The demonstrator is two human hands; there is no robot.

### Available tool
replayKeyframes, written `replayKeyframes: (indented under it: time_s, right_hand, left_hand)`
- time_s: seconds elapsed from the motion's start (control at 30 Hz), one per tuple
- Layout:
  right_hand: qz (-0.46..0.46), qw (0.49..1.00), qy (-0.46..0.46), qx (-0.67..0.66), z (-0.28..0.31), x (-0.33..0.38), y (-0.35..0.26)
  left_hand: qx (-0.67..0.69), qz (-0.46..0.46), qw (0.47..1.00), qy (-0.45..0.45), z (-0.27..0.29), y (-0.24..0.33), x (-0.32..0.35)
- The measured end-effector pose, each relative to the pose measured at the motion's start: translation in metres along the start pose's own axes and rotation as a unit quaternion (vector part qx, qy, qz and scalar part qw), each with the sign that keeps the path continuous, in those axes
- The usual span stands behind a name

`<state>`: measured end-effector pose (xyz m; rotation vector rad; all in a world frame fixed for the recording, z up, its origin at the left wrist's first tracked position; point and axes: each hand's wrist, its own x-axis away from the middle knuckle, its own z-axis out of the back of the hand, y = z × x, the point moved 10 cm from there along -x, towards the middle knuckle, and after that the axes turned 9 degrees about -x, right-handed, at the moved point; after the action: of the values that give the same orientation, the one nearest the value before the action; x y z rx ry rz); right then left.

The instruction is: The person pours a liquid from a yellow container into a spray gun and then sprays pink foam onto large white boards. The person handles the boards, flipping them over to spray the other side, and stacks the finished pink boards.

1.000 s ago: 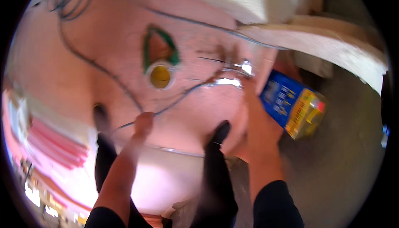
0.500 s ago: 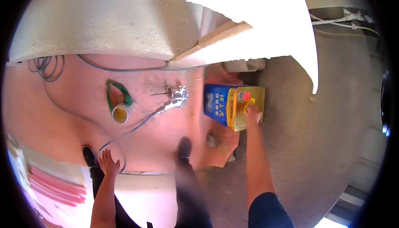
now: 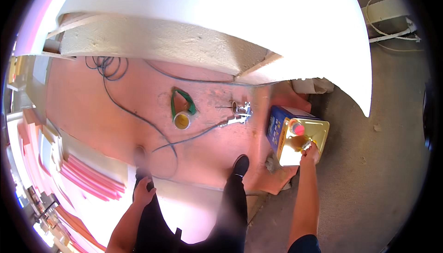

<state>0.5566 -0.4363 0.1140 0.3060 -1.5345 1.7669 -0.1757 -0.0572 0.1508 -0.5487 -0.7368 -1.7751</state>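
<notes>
A rectangular tin can (image 3: 318, 130) with blue sides, a gold top and a red cap (image 3: 296, 127) stands on the floor at the pink board's right edge. My right hand (image 3: 310, 152) reaches down onto its top, fingers curled on the small metal handle by the cap. My left hand (image 3: 144, 190) hangs by my left thigh, fingers loosely apart and holding nothing. My dark trouser legs and one black shoe (image 3: 241, 164) stand on the pink board (image 3: 92, 110).
On the board lie a yellow tape roll (image 3: 182, 121), a green strap (image 3: 177, 98), a black cable (image 3: 134, 112) and a small metal tool (image 3: 240, 112). A big white foam block (image 3: 230, 17) overhangs at the top. Pink strips (image 3: 87, 179) are stacked left; concrete floor (image 3: 369, 183) lies right.
My view has risen away from the board. My right hand went from the metal tool to the can's top. My left hand left the board and dropped beside my leg.
</notes>
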Motion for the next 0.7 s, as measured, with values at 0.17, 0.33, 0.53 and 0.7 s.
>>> replayKeyframes:
  time_s: [0.17,0.33,0.53,0.7]
  right_hand:
    - [0.01,0.999,-0.038,0.022,0.011,0.116,-0.036]
    - [-0.036,0.995,-0.08,0.052,0.017,0.207,-0.014]
    - [0.114,0.919,-0.165,0.34,0.062,0.149,0.132]
    - [0.047,0.846,-0.235,0.476,0.043,0.195,0.287]
  left_hand:
    - [0.008,0.045,0.997,0.066,0.064,-0.038,0.019]
    - [0.078,0.017,0.991,0.111,0.085,-0.029,0.018]
    - [0.069,-0.108,0.986,0.102,0.115,0.053,0.018]
    - [0.034,-0.132,0.974,0.179,0.114,0.043,0.019]
